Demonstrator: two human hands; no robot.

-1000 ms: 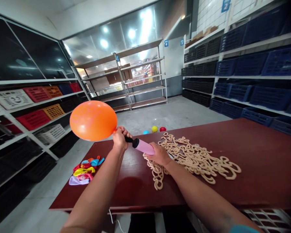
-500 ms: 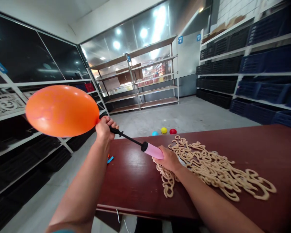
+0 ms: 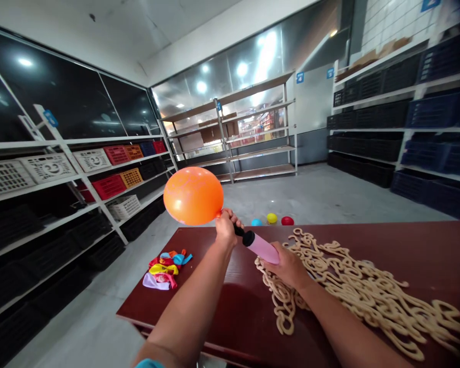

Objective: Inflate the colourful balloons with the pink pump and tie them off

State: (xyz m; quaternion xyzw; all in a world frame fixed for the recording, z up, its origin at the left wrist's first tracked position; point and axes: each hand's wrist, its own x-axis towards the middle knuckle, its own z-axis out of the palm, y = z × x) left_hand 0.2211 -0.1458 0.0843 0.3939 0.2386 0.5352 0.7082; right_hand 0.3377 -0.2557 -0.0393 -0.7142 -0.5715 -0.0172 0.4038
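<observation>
An inflated orange balloon [image 3: 193, 196] points up and left from my left hand [image 3: 227, 226], whose fingers are wrapped round its neck and the black nozzle end of a hand pump. My right hand [image 3: 287, 263] grips the pink barrel [image 3: 263, 249] of that pump. The black rod is hardly visible between the nozzle end and the barrel. Under and beside my right hand, a pile of beige curved pieces [image 3: 341, 276] spreads over the dark red table [image 3: 230, 317]. Limp balloons in several colours [image 3: 164, 268] lie at the table's left side.
Beyond the table's far edge, a blue balloon [image 3: 256, 222], a yellow balloon [image 3: 272, 218] and a red balloon [image 3: 287, 221] are on the floor. Shelves with crates [image 3: 113, 186] line the left; dark crates [image 3: 371, 145] fill the right shelves. A rack [image 3: 258, 177] stands at the back.
My hands have come closer together, and the pump's rod has slid into the barrel. The orange balloon appears farther right and smaller. The view has shifted, showing the limp balloons on the left.
</observation>
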